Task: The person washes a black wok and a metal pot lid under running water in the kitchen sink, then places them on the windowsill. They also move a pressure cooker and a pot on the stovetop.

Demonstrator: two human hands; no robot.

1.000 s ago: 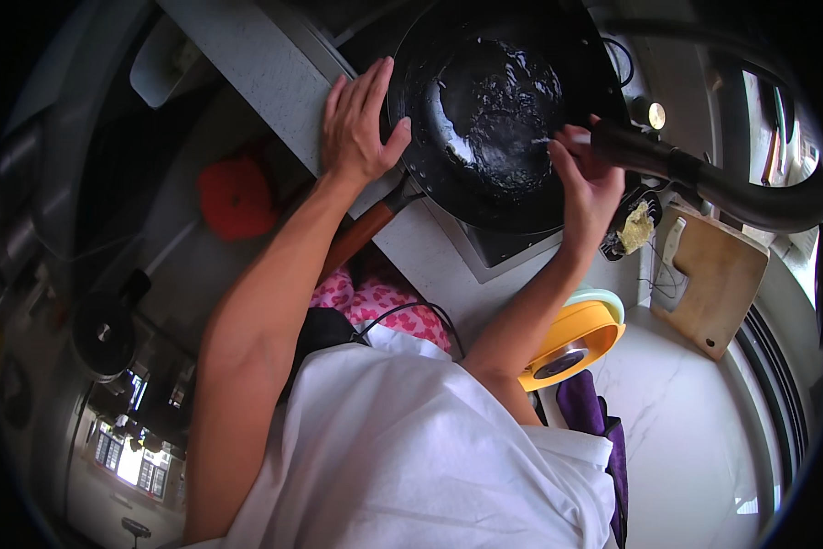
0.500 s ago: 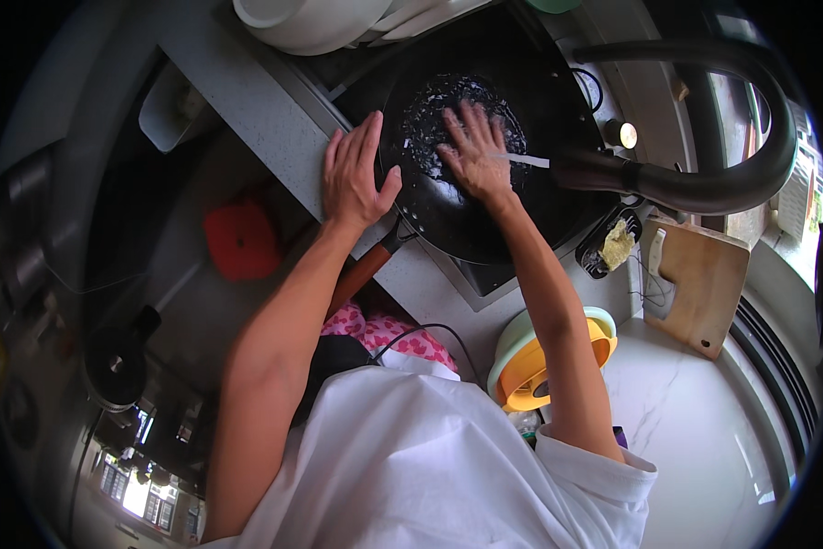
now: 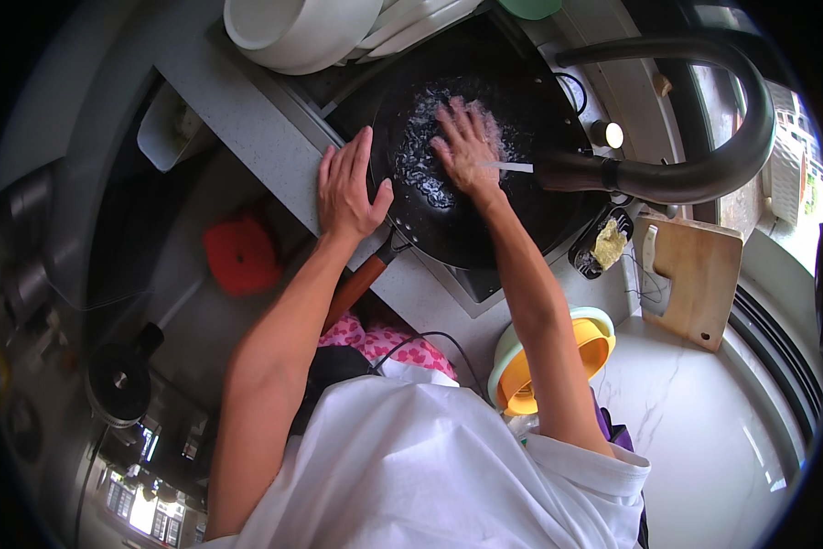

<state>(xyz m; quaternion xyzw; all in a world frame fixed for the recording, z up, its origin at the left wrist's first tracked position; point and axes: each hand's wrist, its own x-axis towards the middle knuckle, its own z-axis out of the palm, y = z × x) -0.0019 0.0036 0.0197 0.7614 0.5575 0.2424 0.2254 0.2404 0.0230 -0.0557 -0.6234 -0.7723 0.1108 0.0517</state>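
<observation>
A black wok (image 3: 521,210) with a brown wooden handle (image 3: 361,285) sits in the sink, with water and foam on its inside. My left hand (image 3: 345,188) lies flat on the wok's rim and the grey counter edge, fingers spread, holding nothing. My right hand (image 3: 466,146) is pressed open inside the wok, in the wet foam. A thin stream of water runs from the dark curved faucet (image 3: 667,165) toward my right hand.
White bowls (image 3: 301,32) stand stacked beyond the sink. A wooden cutting board (image 3: 695,274) leans at the right on the marble counter (image 3: 704,430). A yellow and pale green bowl (image 3: 544,366) stands near my right elbow. A red object (image 3: 237,256) lies on the floor at left.
My right hand has left the faucet and moved into the wok, where it now presses on the wet bottom. My left hand stays on the rim.
</observation>
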